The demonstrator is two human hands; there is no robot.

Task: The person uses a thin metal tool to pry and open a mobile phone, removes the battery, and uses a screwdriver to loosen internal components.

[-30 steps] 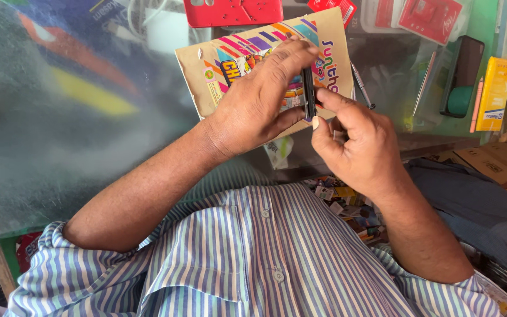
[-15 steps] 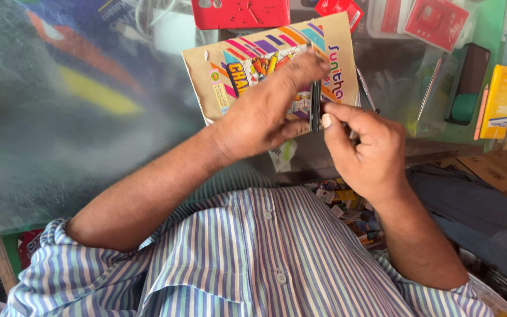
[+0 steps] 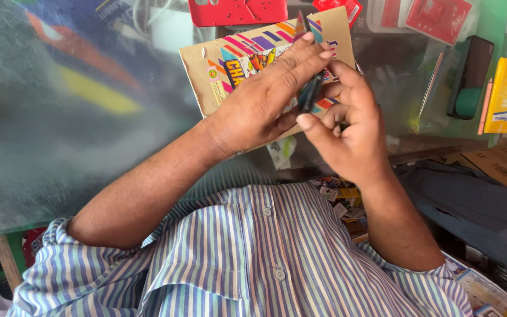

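Note:
My left hand (image 3: 265, 103) and my right hand (image 3: 347, 129) meet above a glass counter, both gripping a small thin dark object (image 3: 310, 93) that stands edge-on between the fingers. My left fingers press its upper part; my right thumb and fingers pinch its lower part. Much of the object is hidden by the fingers. Under the hands lies a tan cardboard packet with colourful stripes (image 3: 230, 64). My striped shirt (image 3: 253, 258) fills the bottom of the view.
A red phone case (image 3: 236, 10) lies at the top. Right of the hands are red packets (image 3: 438, 17), a thin rod (image 3: 429, 85), a black and green holder (image 3: 469, 79) and yellow boxes (image 3: 503, 94). Cardboard boxes (image 3: 500, 167) and dark cloth (image 3: 470, 199) sit lower right.
My right hand has risen and turned so its thumb and fingers close around the dark object's lower part. The left fingers have slid further over it. The object now stands more tilted.

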